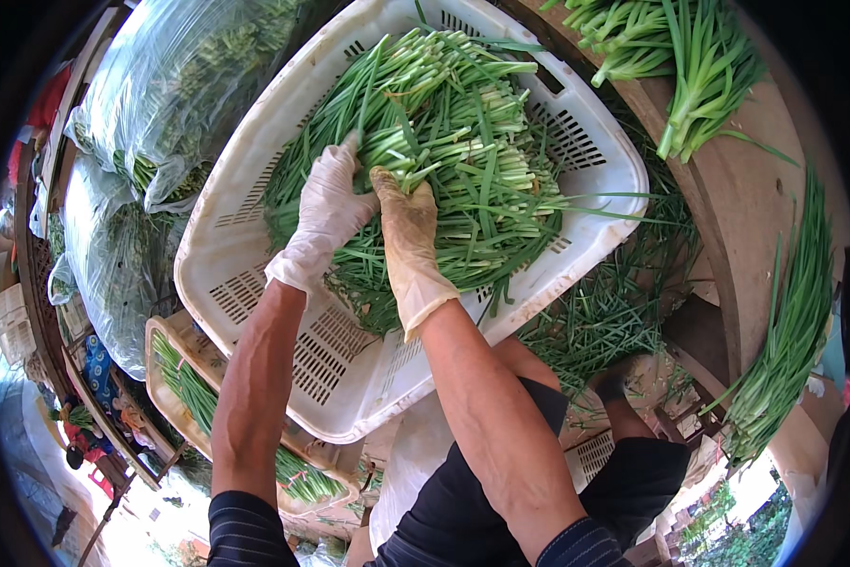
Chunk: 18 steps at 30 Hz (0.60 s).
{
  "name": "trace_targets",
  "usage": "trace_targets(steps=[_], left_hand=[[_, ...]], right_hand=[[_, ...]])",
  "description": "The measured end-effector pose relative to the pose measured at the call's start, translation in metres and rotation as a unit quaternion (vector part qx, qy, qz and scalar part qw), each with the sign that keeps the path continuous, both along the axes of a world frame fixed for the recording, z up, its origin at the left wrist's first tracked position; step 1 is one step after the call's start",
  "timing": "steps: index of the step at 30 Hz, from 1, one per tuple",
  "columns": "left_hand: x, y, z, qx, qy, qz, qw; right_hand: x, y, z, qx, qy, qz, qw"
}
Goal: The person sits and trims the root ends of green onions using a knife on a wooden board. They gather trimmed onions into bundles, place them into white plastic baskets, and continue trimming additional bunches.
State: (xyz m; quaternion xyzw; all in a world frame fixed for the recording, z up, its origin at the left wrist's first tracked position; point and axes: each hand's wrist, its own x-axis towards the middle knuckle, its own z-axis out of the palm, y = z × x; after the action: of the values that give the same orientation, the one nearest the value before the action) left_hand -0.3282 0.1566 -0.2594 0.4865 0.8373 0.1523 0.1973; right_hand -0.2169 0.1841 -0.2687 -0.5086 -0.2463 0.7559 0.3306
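A large white plastic crate (602, 205) with slotted walls sits tilted before me, heaped with cut garlic chives (467, 191). Most of their pale cut ends face right. My left hand (334, 190), in a thin white glove, grips the left side of a small bunch of chives (389, 150) on top of the heap. Close beside it, my right hand (409, 216) wears a yellow-stained glove and has its thumb and fingers around the cut-end side of the same bunch. The fingertips of both hands are partly hidden among the leaves.
Large clear plastic bags (177, 92) of greens stand at the left. A smaller crate (157, 375) with tied chives lies below them. On the wooden table (758, 205) at right are thick-stemmed greens (709, 78) and a chive bundle (787, 333). Loose trimmings (609, 312) cover the ground by my leg.
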Motion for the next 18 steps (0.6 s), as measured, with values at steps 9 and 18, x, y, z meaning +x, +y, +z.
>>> trace_targets(steps=[9, 18], left_hand=[[0.026, -0.021, -0.010, 0.018, 0.089, -0.108, 0.990], [0.052, -0.045, -0.020, 0.159, -0.011, -0.058, 0.986]], right_hand=[[0.007, 0.000, -0.007, -0.112, 0.102, -0.070, 0.986], [0.011, -0.004, -0.015, -0.118, 0.007, -0.026, 0.993]])
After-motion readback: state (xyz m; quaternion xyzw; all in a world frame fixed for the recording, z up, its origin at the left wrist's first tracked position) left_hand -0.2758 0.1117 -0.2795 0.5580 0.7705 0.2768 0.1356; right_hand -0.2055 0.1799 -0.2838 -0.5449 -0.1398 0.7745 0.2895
